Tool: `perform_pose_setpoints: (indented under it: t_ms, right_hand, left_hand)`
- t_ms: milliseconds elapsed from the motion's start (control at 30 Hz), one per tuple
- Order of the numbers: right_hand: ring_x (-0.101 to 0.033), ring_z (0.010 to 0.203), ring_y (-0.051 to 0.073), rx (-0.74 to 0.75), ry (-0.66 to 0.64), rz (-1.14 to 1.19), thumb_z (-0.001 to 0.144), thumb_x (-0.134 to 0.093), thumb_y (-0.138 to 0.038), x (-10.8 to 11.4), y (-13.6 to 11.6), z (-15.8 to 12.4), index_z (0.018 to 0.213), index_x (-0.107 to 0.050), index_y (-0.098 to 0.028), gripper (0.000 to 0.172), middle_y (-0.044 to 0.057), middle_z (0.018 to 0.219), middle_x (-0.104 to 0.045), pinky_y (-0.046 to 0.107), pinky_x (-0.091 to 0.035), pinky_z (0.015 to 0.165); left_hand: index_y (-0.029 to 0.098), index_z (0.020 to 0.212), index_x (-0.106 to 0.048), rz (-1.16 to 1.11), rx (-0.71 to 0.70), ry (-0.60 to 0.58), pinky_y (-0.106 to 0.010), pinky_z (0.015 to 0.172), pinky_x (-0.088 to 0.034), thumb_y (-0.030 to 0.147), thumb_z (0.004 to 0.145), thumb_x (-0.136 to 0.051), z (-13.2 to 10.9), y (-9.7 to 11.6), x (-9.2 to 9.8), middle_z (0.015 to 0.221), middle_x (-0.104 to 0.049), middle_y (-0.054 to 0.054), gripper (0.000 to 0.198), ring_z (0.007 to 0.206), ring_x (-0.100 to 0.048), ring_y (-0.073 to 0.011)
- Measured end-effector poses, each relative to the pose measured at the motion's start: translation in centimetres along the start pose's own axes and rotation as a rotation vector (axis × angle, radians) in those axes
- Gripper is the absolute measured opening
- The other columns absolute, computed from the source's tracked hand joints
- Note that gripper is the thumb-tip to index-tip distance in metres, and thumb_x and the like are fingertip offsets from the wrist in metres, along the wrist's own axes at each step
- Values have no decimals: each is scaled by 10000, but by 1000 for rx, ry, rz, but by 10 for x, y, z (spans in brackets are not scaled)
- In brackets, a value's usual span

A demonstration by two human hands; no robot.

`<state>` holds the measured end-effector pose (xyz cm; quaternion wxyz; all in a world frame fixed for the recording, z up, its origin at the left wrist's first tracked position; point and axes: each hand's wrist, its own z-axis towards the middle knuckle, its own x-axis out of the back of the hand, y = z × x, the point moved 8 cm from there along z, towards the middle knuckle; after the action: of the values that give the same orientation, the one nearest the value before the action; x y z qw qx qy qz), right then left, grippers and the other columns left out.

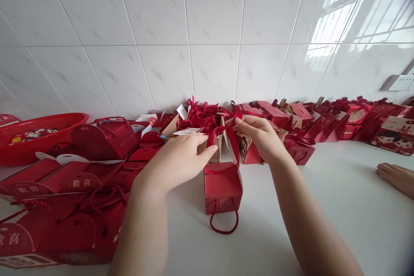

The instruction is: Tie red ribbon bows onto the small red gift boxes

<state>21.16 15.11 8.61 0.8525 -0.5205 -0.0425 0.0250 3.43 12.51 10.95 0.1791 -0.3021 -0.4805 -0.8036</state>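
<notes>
A small red gift box (223, 185) stands on the white table in front of me, its twisted cord handle hanging down over the near side. A red ribbon (235, 146) rises from the top of the box up to my hands. My left hand (190, 151) pinches one part of the ribbon between thumb and fingers, above and left of the box. My right hand (258, 131) grips another part with thumb and forefinger, higher and to the right. Between the hands the ribbon crosses over itself. Behind it lies a heap of loose red ribbons (203, 116).
Red boxes with cord handles (77, 181) crowd the left side. Behind them sits a red plastic basin (64, 120) with small items. More red boxes (323, 120) line the tiled wall to the right. Another person's hand (396, 177) rests on the white table (336, 185) at far right.
</notes>
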Motion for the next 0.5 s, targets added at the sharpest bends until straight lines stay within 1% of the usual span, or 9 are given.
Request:
perform_pose_setpoints:
  t_ms: [67, 133, 200, 267, 333, 367, 400, 467, 500]
  right_hand:
    - [-604, 865, 150, -88, 17, 151, 820, -617, -430, 7, 14, -3, 845, -678, -180, 258, 33, 867, -667, 252, -429, 745]
    - [-623, 890, 160, -171, -4, 303, 794, -649, -418, 10, 29, -9, 892, -683, -195, 246, 36, 918, -678, 263, -445, 761]
    - [-634, 853, 159, -244, -37, 430, 776, -670, -398, 9, 45, -19, 889, -681, -199, 229, 39, 930, -686, 266, -457, 739]
    - [-636, 813, 154, -328, -18, 532, 771, -675, -383, 10, 63, -32, 876, -677, -197, 214, 39, 904, -693, 257, -458, 694]
    - [-633, 796, 151, -418, 46, 633, 767, -680, -357, 13, 83, -47, 867, -670, -194, 191, 32, 870, -692, 250, -452, 662]
    - [-629, 788, 144, -443, 74, 663, 770, -674, -344, 15, 92, -54, 867, -666, -195, 178, 24, 850, -688, 245, -449, 661]
    - [-624, 768, 134, -464, 98, 685, 772, -669, -331, 17, 99, -61, 858, -662, -197, 160, 16, 824, -682, 242, -449, 663]
    - [-615, 731, 121, -503, 138, 720, 774, -659, -308, 21, 111, -74, 832, -648, -206, 118, 0, 786, -671, 242, -451, 664]
    - [-615, 724, 121, -525, 155, 740, 772, -658, -299, 23, 116, -80, 817, -638, -212, 100, -6, 781, -668, 245, -453, 661]
  left_hand:
    - [258, 900, -734, -69, 29, 56, -290, 880, -438, 379, 679, -733, -7, -3, 4, 1047, -704, -35, 252, 1133, -550, -289]
    - [270, 1061, -699, -140, 41, 120, -328, 1038, -350, 358, 677, -743, -16, -9, 8, 1228, -637, -24, 397, 1251, -471, -285]
    - [282, 1153, -655, -204, 63, 164, -348, 1100, -288, 334, 687, -744, -25, -18, 7, 1310, -582, -23, 478, 1283, -447, -271]
    - [282, 1184, -634, -356, 130, 191, -351, 1082, -326, 277, 676, -762, -35, -34, -1, 1311, -579, -48, 524, 1277, -463, -271]
    - [269, 1173, -633, -656, 208, 233, -324, 1045, -380, 175, 654, -776, -43, -52, -12, 1314, -573, -66, 546, 1276, -472, -264]
    - [264, 1159, -634, -846, 229, 256, -320, 1032, -399, 128, 672, -752, -47, -59, -19, 1324, -564, -63, 519, 1269, -482, -254]
    - [247, 1134, -641, -1039, 225, 292, -334, 1027, -412, 109, 714, -707, -49, -65, -24, 1314, -569, -71, 447, 1256, -497, -247]
    - [209, 1052, -653, -1402, 241, 447, -388, 1018, -436, 153, 833, -570, -54, -82, -28, 1222, -628, -91, 240, 1222, -531, -220]
    - [195, 1016, -649, -1541, 298, 518, -401, 1000, -457, 193, 882, -508, -56, -92, -33, 1155, -661, -95, 194, 1173, -569, -204]
